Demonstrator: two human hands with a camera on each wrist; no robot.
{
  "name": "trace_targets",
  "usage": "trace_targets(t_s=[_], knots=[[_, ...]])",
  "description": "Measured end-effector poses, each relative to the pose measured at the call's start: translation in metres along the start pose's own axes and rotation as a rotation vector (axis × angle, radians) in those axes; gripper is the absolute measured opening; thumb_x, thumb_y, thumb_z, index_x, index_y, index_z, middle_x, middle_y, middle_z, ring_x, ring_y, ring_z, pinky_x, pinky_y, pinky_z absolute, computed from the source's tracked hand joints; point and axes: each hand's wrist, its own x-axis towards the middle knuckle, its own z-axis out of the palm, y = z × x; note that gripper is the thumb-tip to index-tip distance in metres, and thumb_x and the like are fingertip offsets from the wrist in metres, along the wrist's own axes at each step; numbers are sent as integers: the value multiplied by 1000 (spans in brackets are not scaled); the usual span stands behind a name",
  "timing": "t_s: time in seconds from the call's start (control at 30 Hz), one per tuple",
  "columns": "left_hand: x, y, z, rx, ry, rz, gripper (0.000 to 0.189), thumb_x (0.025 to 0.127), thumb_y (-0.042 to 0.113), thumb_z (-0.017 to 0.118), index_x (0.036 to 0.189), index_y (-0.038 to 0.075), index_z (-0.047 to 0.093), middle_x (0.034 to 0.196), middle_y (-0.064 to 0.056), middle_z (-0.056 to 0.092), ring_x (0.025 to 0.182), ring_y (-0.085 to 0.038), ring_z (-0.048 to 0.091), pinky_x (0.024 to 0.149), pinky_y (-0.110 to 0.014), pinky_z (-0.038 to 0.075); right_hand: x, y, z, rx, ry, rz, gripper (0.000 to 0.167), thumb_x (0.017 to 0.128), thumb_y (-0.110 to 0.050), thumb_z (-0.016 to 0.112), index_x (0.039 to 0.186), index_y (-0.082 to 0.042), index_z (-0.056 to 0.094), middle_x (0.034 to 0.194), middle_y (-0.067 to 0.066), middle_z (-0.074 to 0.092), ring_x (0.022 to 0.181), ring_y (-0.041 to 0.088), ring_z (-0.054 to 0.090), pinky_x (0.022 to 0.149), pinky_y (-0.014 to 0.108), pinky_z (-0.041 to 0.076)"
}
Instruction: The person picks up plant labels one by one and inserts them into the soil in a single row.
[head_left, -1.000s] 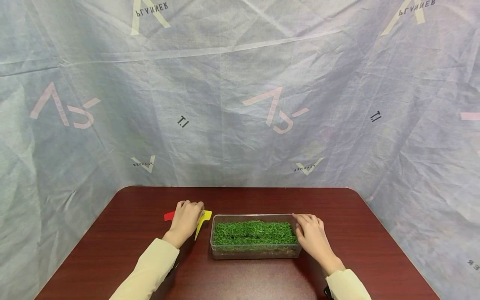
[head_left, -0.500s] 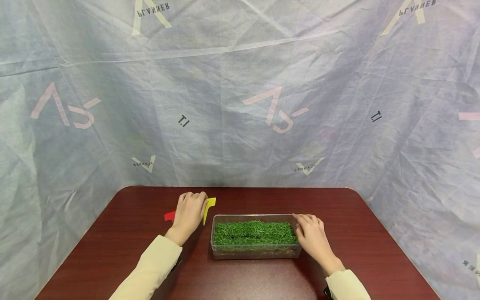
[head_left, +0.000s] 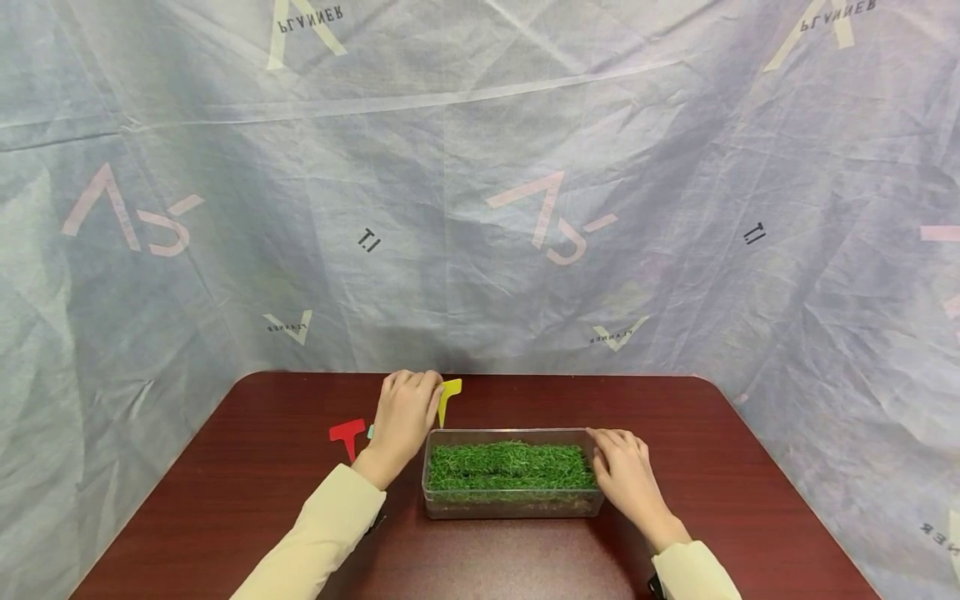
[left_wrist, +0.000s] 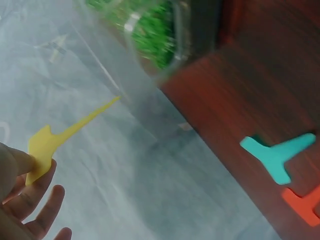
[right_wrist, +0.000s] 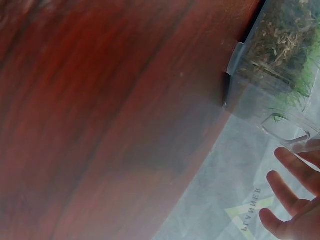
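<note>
My left hand (head_left: 408, 412) pinches a yellow T-shaped plant label (head_left: 448, 392) near the far left corner of a clear plastic box (head_left: 517, 507). In the left wrist view the label's wide head sits between thumb and fingers, and its pointed stem (left_wrist: 85, 120) sticks out toward the box. Green grass (head_left: 510, 465) fills the box, with brown matter (right_wrist: 280, 45) beneath it in the right wrist view. At the box's right end, my right hand (head_left: 626, 471) holds the rim by a handle opening (right_wrist: 287, 127); its other fingers are spread loosely outside.
A red plant label (head_left: 347, 433) lies on the dark red table (head_left: 480, 558), left of my left forearm. Beside it is a teal label (left_wrist: 277, 155), mostly covered by the hand in the head view. A grey printed cloth (head_left: 450, 275) hangs behind the table.
My left hand has lifted the yellow label and carried it right and away from me, toward the box's far left corner. The red label shows more fully. My right hand stays put.
</note>
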Motion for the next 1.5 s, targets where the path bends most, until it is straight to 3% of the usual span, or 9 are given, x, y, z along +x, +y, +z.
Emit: trace_targets(t_s=[0.33, 0.83, 1.27, 1.5], knots=[[8, 30, -1, -82, 11, 36, 4, 88, 19, 61, 90, 17, 60, 81, 4, 64, 84, -18, 57, 86, -39, 43, 0, -2, -2, -3, -15, 2, 32, 84, -5, 57, 115, -7, 62, 106, 10, 65, 100, 31, 54, 88, 54, 33], [10, 72, 11, -169, -60, 69, 6, 92, 23, 55, 94, 20, 60, 84, 9, 64, 87, -12, 56, 93, -34, 41, 0, -3, -1, -4, -32, 13, 32, 85, -4, 56, 117, -6, 61, 108, 10, 64, 101, 31, 53, 89, 55, 33], [7, 102, 29, -224, -89, 93, 8, 93, 26, 53, 91, 22, 59, 82, 11, 63, 85, -10, 56, 90, -32, 42, 1, -5, -1, -1, -38, 19, 33, 85, -4, 55, 118, -6, 60, 109, 12, 64, 102, 32, 53, 89, 56, 33], [2, 113, 44, -201, -100, 102, 7, 92, 28, 53, 90, 24, 58, 82, 13, 63, 84, -8, 55, 88, -30, 42, 2, -6, 0, 0, -38, 27, 32, 85, -4, 55, 117, -5, 61, 109, 12, 64, 101, 32, 52, 88, 56, 33]])
